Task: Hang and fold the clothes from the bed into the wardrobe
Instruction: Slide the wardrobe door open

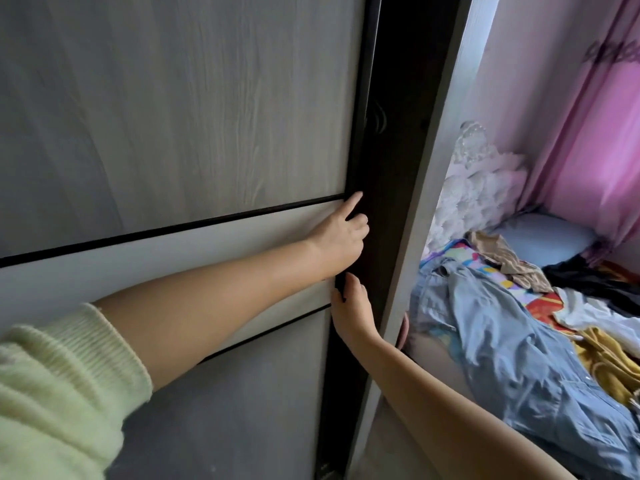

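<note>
1. We have both hands on the dark right edge of the grey wood-grain sliding wardrobe door [180, 109], which fills the left of the view. A narrow dark gap shows between that edge and the pale grey wardrobe side panel [446, 161] to its right.
2. Our left hand [341, 237] sits higher, its forefinger straight along the door edge and the other fingers hooked around it into the gap. Our right hand [349, 308] is just below, fingers together and wrapped round the same edge; their tips are hidden behind it, so we cannot tell how deep they reach.
3. The clothes wait on the bed at the right: a pale blue denim garment [512, 344] nearest, with a mustard yellow garment [609, 362], a white one [588, 313], a black one [588, 275] and a crumpled beige one [502, 258] farther off, all over a bright patterned bedsheet [460, 254]. None is in the wardrobe yet.
4. Main risk: with fingers curled into so narrow a gap, we could pinch them if the door rolls back right towards the panel.
5. A grip by fingertips alone may slip off the thin edge if the door sticks, and a jerk could follow.
6. Pulling at two heights with uneven force could tilt the door and bind it in its track.
7. Our loose pale green knitted sleeve [62, 386] lies close to the door face and could drag on it.
</note>
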Tool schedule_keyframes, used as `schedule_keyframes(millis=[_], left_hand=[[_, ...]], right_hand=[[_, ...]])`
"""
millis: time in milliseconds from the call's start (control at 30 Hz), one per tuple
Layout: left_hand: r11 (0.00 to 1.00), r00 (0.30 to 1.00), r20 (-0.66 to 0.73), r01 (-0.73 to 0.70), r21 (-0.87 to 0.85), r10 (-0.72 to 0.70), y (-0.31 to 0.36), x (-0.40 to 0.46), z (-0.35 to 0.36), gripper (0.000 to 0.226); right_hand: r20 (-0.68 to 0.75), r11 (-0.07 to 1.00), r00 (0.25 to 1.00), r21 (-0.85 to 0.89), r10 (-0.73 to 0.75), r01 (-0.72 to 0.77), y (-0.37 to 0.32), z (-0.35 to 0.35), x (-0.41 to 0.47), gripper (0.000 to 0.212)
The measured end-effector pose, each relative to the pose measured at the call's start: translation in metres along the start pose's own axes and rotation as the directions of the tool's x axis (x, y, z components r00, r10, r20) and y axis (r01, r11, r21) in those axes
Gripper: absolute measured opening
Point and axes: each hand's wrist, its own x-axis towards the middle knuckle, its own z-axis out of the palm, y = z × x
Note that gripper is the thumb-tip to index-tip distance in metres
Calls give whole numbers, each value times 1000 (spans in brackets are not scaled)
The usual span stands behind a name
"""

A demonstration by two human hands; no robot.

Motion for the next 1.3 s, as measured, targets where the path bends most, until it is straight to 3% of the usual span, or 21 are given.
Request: schedule_keyframes(millis=[400,567,667,900,1133,1300], left_hand=[[1000,998,55,16,-8,-15,-18,-145,28,26],[997,997,36,-59,-51,61,-29,-219,49,22],[994,993,-74,-98,-37,95,-40,-263,55,21],[997,999,6,-44,-62,45,-54,-340,68,35],[996,992,122,1,-89,10,-59,-397,72,39],[992,986,165,39,-118,-19,-60,-425,71,40]], right_hand=[[125,992,989,-84,-81,92,-71,81,-86,43],[233,978,957,-76,-174,196,-103,122,-130,30],[327,953,920,-134,-217,273,-116,143,-148,25],[528,868,784,-159,-327,470,-149,177,-172,29],[597,811,688,-103,-413,576,-175,206,-200,30],[604,768,665,-132,-439,627,-186,225,-216,32]])
